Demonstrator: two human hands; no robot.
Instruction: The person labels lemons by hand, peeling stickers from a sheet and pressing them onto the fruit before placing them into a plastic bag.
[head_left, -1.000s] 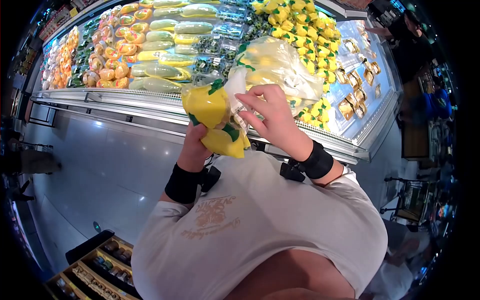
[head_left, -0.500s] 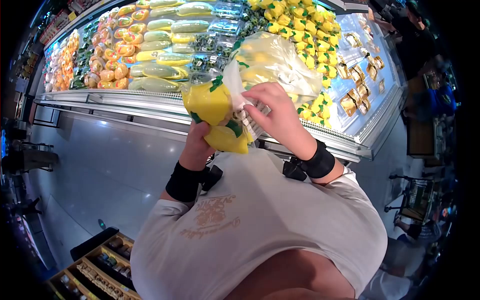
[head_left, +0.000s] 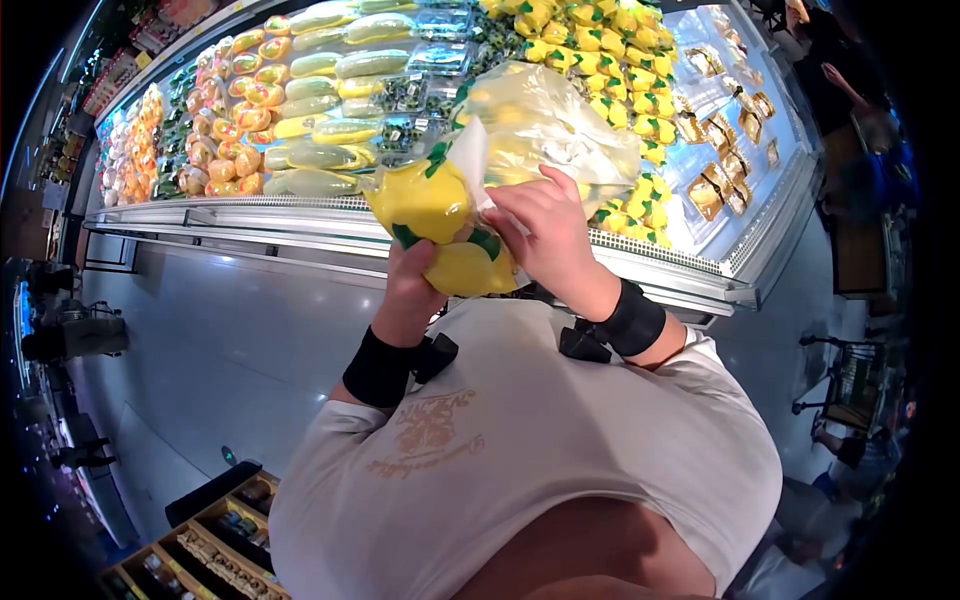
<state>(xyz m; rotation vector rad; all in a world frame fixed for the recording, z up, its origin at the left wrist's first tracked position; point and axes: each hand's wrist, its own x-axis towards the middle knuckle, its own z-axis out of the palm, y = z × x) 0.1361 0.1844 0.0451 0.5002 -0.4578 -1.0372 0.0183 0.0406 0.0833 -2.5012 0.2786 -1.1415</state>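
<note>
My left hand (head_left: 408,290) is wrapped round the lower left side of a yellow plastic packet (head_left: 425,203) with green leaf shapes on it, held up before the display case. What is inside the packet is hidden. Along its right side runs a white strip (head_left: 470,155), and the fingers of my right hand (head_left: 550,230) close on the packet's edge there. Just behind my right hand, a large cloudy plastic bag (head_left: 545,105) with yellow things inside lies on the display. Similar yellow packets (head_left: 605,60) are stacked beyond it.
The chilled case's metal front rail (head_left: 290,213) runs across, with wrapped long vegetables (head_left: 365,60) and packed round produce (head_left: 240,100) behind it. Brown packs (head_left: 715,190) lie on the right. A cart (head_left: 850,380) stands at far right, shelving (head_left: 215,540) at lower left.
The packet has turned slightly and shifted a little in my left hand's grip. My right hand has slid from the white strip's upper part down along the packet's right edge.
</note>
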